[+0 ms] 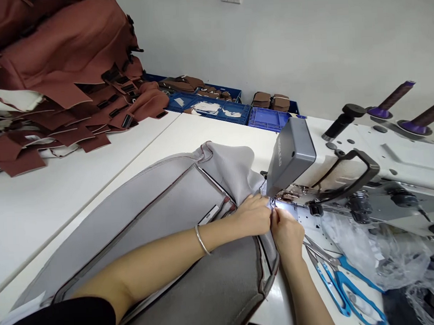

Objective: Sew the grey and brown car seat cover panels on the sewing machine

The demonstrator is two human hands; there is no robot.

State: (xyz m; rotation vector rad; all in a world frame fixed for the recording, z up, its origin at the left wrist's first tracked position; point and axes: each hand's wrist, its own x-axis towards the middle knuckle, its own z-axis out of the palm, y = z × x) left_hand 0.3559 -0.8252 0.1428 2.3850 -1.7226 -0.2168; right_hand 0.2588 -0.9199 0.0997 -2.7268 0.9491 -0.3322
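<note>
A large grey fabric cover [161,198] with dark red seam edges lies wrong side up across the table, reaching under the head of a sewing machine [291,149]. My left hand [253,213], a silver bangle on its wrist, presses and grips the cover just left of the lit needle area. Close beside it, my right hand [287,229] pinches the cover's edge right in front of the needle. The fingertips of both hands are partly hidden by the fabric and each other. Dark strips and a white strip run along the cover's seams.
Blue-handled scissors [352,286] and blue thread snips [328,282] lie right of my right hand, near crumpled clear plastic [382,256]. Reddish-brown covers [64,49] are piled at the left. Blue crates [214,107] with brown pieces stand along the wall. Thread cones [394,97] rise at the right.
</note>
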